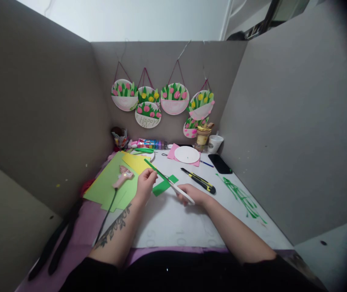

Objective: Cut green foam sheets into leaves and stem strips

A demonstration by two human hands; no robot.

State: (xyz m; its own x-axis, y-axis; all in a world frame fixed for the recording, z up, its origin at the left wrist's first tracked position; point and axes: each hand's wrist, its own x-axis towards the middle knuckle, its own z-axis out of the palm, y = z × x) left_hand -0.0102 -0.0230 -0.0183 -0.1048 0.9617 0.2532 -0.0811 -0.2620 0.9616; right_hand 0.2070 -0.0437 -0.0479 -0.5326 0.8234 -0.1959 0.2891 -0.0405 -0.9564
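Observation:
My left hand (146, 182) pinches a narrow green paper strip (149, 164) that sticks up and to the left past the fingers. White-handled scissors (182, 192) sit in my right hand (188, 193), their blades pointing up and left along the strip. Whether the blades are parted is hard to make out. Under the blades, a wider green paper piece (161, 187) lies on the white table. To the right of the scissors is a black and yellow utility knife (198, 180).
A pink glue gun (124, 177) rests on light green sheets (100, 190) at left. Thin green scraps (245, 196) and a phone (220, 164) lie at right. Behind are a white paper plate (187, 154) and a paper cup (215, 144). Decorated plates (175, 106) hang on the back panel.

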